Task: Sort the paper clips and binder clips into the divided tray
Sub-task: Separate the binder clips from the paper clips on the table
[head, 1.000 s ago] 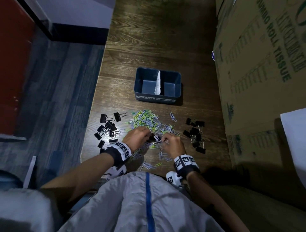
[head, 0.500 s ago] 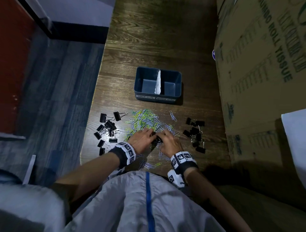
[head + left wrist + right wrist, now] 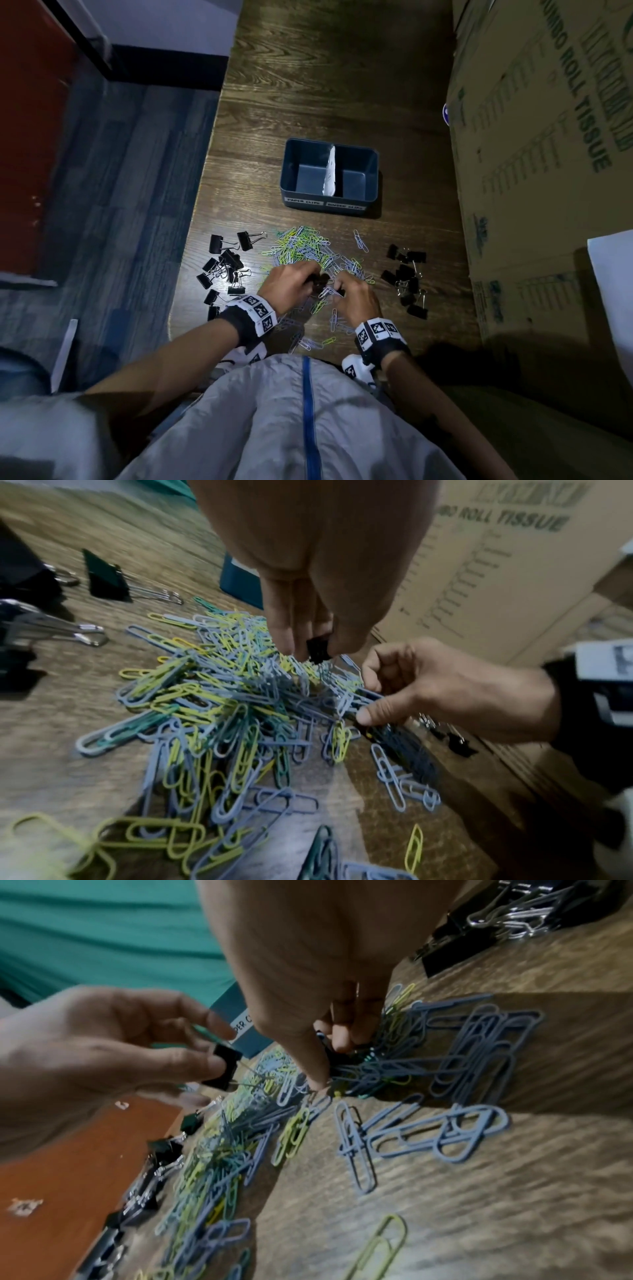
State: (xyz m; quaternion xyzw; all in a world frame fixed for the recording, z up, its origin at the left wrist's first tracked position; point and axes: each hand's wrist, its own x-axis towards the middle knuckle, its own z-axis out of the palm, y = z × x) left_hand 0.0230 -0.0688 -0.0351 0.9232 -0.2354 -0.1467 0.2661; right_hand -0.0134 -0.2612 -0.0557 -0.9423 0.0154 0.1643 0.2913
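A blue divided tray [image 3: 371,178] stands on the table beyond a heap of blue, yellow and green paper clips [image 3: 303,248]. Black binder clips lie in one group on the left [image 3: 224,263] and another on the right [image 3: 407,277]. Both hands meet at the near side of the heap. My left hand [image 3: 315,647] pinches a small black binder clip [image 3: 319,651] just above the paper clips [image 3: 219,696]; the right wrist view shows that binder clip [image 3: 222,1066] too. My right hand [image 3: 330,1064] has its fingers curled down into the heap, pinching a dark clip [image 3: 335,1060] tangled among paper clips [image 3: 428,1069].
A large cardboard box [image 3: 548,171] walls off the table's right side. The table's left edge [image 3: 202,219] drops to blue carpet. The tray's white divider [image 3: 330,171] separates compartments labelled for paper clips on the left and binder clips on the right; nothing shows inside either.
Both hands have crept a little forward into the heap and stay close together. My left hand now holds a black binder clip clear of the paper clips.
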